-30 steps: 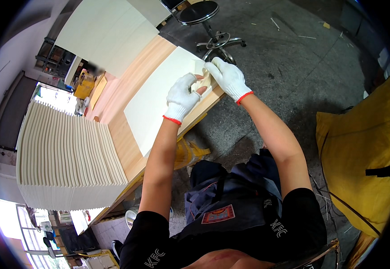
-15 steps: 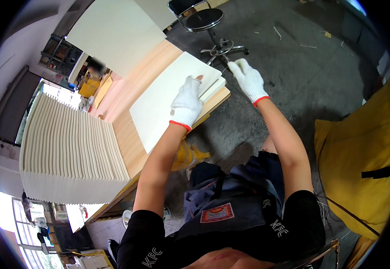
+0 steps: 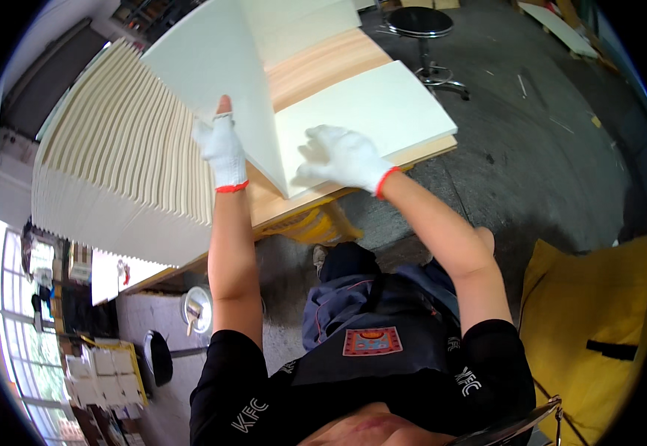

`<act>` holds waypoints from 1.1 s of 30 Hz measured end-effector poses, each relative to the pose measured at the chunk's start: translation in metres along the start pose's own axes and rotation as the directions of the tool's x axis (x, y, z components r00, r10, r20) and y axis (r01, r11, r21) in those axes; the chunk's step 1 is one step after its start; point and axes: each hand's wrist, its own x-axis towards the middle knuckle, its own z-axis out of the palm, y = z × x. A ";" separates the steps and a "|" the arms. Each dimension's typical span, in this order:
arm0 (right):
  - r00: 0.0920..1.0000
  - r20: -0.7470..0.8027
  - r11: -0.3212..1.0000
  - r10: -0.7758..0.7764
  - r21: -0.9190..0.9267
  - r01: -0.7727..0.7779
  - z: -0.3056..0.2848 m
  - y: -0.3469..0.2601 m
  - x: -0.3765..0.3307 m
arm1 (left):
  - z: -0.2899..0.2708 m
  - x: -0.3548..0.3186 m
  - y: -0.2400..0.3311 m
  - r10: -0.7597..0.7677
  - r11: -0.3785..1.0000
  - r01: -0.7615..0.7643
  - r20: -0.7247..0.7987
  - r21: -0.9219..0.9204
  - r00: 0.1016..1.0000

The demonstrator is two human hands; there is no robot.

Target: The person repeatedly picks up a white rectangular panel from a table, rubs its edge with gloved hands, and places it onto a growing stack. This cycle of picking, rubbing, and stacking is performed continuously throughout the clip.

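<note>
Workshop surroundings were recorded in the head view: bright windows at the far left edge, a grey concrete floor (image 3: 531, 149) on the right, and a wooden worktable (image 3: 323, 63) running across the upper middle. At the left, a fanned stack of cream sheets (image 3: 115, 163) was laid in overlapping steps along the table, its long axis running from the lower left toward the upper middle. Just right of that stack, the left hand (image 3: 222, 149), in a white glove with a red cuff, was raised with its fingers extended and pressed flat against a lifted sheet (image 3: 205, 67); whether the thumb was hooked behind the edge could not be told. The lifted sheet was tilted steeply, its lower edge resting on the table near the hinge line between the two hands and its free edge pointing up and away from the person. To the right of that line, a flat sheet (image 3: 372, 111) was lying on the table, its long axis running away to the upper right. The right hand (image 3: 342, 157), gloved likewise, was spread open with fingers splayed on the near left corner of the flat sheet, gripping nothing. The left hand was judged the nearer to the lifted sheet, which lay directly ahead of its fingertips. Farther right, a black stool (image 3: 420, 22) and a yellow bag (image 3: 591, 327) were noted on the floor.
</note>
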 end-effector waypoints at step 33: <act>0.697 -0.599 0.787 -0.394 0.172 0.593 -0.002 -0.003 0.002 | 0.066 -0.025 0.121 0.231 0.964 -0.212 0.109 -0.158 0.967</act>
